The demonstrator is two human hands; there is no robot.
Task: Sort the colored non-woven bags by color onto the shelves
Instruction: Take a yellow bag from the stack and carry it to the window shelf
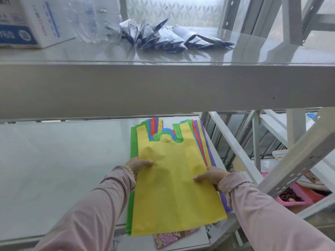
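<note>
A stack of coloured non-woven bags lies on the right part of the lower shelf (63, 160). A yellow bag (172, 187) is on top, with green (134, 142), blue, red and purple (211, 156) edges fanning out beneath it. My left hand (140, 164) grips the yellow bag's left edge, thumb on top. My right hand (211, 176) grips its right edge, thumb on top and fingers under. The bag's lower end hangs past the shelf's front edge.
The upper shelf (163, 87) crosses the view just above, holding a white and blue box (30, 20), clear plastic and dark foil packets (163, 37). Slanted white frame struts (290, 169) stand at right, with a pink basket (293, 196) below. A patterned sheet (174, 238) lies under the stack.
</note>
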